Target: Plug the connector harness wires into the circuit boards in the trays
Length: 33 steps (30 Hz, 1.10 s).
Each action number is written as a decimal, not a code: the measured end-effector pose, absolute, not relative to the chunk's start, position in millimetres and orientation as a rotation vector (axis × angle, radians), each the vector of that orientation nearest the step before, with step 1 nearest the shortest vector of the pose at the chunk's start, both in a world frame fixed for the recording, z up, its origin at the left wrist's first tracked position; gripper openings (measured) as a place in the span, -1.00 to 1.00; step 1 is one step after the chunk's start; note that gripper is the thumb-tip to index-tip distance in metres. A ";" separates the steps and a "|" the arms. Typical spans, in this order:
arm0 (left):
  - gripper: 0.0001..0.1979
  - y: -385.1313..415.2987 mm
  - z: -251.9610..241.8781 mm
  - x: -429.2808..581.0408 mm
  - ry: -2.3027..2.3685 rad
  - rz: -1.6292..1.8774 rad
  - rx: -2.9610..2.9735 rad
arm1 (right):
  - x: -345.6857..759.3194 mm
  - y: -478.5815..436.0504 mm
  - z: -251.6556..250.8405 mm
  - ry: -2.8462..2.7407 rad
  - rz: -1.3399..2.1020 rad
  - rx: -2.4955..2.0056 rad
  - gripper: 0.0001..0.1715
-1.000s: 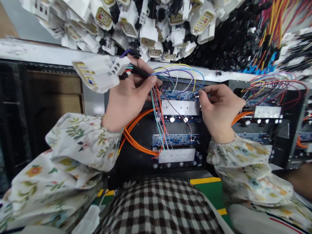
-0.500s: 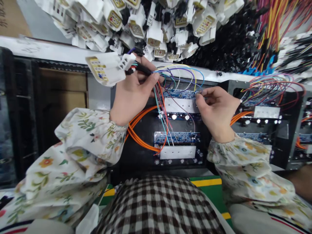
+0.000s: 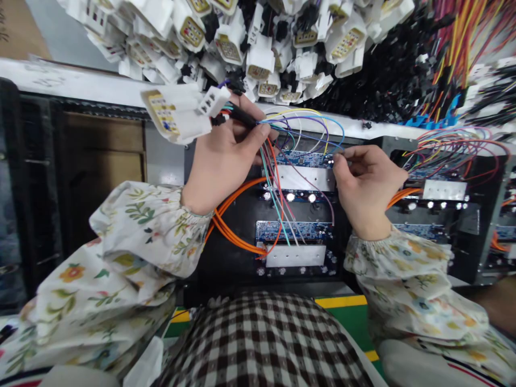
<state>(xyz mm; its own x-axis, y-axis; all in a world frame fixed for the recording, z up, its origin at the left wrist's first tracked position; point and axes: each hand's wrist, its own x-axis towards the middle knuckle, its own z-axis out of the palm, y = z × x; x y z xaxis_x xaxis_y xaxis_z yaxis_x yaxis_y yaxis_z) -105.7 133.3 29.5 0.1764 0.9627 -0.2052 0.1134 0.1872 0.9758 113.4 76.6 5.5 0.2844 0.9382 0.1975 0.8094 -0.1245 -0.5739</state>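
Observation:
My left hand is closed round a black-sleeved wire harness, whose large white connector sticks out to the left. Thin coloured wires fan out of the sleeve over two blue circuit boards in a black housing. My right hand pinches the end of a blue wire at the right end of the upper board. The fingertips cover the wire's end. Several loose wires hang down over the lower board and its silver plate.
White connectors and black cables are heaped behind the white ledge. Orange cables loop left of the boards. Another housing with wired boards stands to the right. A person's arm shows at the right edge.
My right hand has shifted slightly right, drawing the blue wire with it. The hanging wires have swung a little to the right. My left hand still holds the harness.

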 end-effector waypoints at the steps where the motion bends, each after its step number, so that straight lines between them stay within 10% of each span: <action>1: -0.90 133.2 31.0 -105.4 1.224 0.876 1.196 | 113.9 76.6 5.0 -1.563 0.286 -1.955 -0.83; 18: -0.88 136.1 21.4 -102.5 1.322 0.854 1.234 | 104.9 77.7 32.3 -1.690 0.295 -2.013 -0.80; 27: -0.92 136.3 27.2 -104.1 1.310 0.836 1.311 | 107.7 78.1 65.9 -1.795 1.175 -1.919 -0.92; 33: -0.93 135.6 28.5 -105.3 1.297 0.866 1.316 | 101.2 88.3 27.2 -1.423 0.549 -1.961 -0.89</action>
<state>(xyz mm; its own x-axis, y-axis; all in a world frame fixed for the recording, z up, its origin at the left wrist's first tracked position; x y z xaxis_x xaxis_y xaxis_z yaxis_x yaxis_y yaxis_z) -105.3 135.6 28.5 0.1515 0.9738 -0.1694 0.2172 0.1344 0.9668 101.2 88.3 27.2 0.3248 0.9450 0.0370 0.6750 -0.2042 -0.7090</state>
